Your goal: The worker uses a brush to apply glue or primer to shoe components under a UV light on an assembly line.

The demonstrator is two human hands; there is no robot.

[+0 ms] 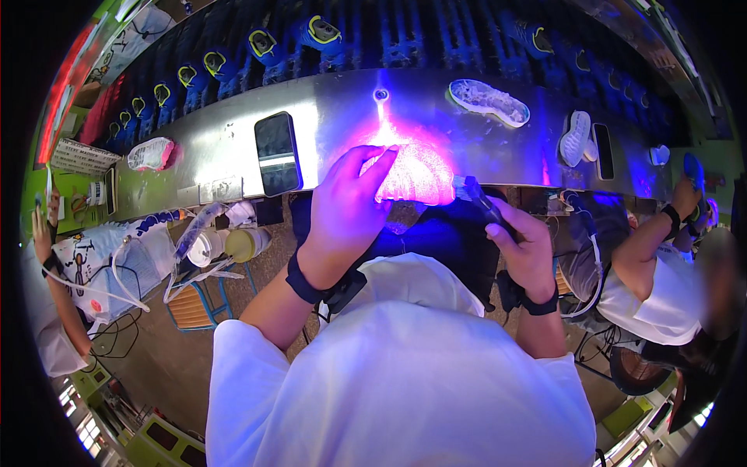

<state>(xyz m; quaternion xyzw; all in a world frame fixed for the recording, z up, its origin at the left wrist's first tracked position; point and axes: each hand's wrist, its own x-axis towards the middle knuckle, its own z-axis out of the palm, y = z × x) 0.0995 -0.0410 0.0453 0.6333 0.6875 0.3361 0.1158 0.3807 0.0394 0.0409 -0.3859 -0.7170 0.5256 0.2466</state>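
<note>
My left hand [342, 206] is closed on a shoe sole [422, 173], thumb and fingers gripping its left side. The sole glows bright pink-white under a purple light, and the glare washes out its surface. A dark-handled brush [484, 204] is in my right hand [523, 247], fingers wrapped round the handle. Its bristles meet or nearly meet the sole's right edge; whether they touch I cannot tell. Both hands are over the near edge of the metal bench [342, 101], with a dark strap on each wrist.
A phone [278, 154] lies left of my hands. Another sole [489, 103] rests at the back right, and a pinkish one [151, 154] far left. Beyond the bench, blue shoes [321, 33] line a dark ribbed conveyor. Co-workers sit on both sides; a white tub [208, 247] stands lower left.
</note>
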